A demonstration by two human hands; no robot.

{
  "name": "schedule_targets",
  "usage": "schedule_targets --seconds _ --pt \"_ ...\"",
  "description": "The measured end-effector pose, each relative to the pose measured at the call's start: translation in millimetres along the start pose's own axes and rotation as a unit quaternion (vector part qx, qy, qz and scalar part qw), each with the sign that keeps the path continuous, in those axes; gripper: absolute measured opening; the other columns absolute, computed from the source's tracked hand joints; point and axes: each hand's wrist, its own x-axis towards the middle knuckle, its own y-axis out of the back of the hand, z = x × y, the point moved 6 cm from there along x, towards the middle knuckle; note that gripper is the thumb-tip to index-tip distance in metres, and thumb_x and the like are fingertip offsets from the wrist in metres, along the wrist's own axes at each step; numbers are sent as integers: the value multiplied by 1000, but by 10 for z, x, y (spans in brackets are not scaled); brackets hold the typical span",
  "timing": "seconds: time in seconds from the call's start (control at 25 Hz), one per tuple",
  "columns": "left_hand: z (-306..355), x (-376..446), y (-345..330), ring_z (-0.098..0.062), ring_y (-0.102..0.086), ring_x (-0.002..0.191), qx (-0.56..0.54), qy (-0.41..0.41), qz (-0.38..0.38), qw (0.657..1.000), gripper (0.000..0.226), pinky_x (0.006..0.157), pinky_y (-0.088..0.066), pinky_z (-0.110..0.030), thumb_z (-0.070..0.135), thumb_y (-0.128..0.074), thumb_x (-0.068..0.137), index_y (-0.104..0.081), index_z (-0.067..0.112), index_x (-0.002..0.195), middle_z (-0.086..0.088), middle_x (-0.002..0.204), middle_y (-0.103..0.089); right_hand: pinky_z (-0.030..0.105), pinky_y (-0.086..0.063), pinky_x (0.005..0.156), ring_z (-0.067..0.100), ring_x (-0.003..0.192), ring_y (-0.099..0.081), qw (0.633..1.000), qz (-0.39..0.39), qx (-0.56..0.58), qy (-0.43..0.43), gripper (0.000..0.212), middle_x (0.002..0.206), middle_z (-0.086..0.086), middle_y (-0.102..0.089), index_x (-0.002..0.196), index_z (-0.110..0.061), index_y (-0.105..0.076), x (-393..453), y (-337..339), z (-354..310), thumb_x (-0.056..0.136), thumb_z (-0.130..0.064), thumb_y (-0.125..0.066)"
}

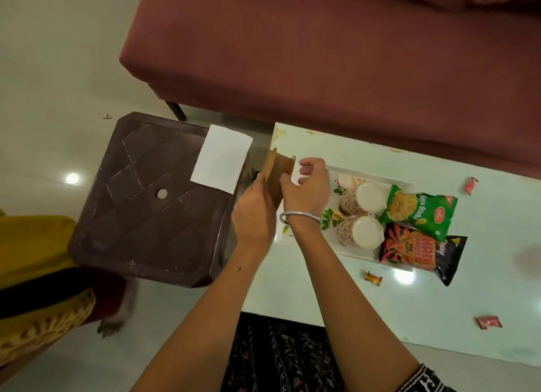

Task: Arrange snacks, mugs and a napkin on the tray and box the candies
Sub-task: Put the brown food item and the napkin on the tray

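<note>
We grip the brown box (276, 172) in both hands: left hand (253, 216) clasps its near side, right hand (307, 188) pinches its rim, left of the tray (407, 186); candies (373, 278) lie on the bench (483, 274).

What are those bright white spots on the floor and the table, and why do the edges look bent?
Head view: the round spot on the floor and the one on the white table are glare from lights overhead; the wide-angle lens curves the edges; both hands look slightly motion-blurred around the brown box.
</note>
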Motion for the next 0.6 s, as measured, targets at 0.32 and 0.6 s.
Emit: schedule_targets --seconds 0.32,0.6 --pt "75 -445 -836 -19 -65 82 -152 41 -60 986 33 76 -51 -23 22 -46 96 -55 12 126 -5 96 -70 37 -55 82 15 88 -65 994 -84 22 -71 25 100 5 -73 102 -12 -68 196 450 865 77 -17 -66" --pt "-179 -397 -1416 -31 -60 109 -120 95 -172 973 34 99 -42 -35 16 -53 92 -55 14 126 -11 118 -65 12 -43 78 11 89 -64 985 -159 -17 -59 37 114 4 -70 117 -14 -64 371 282 1403 80 -6 -62"
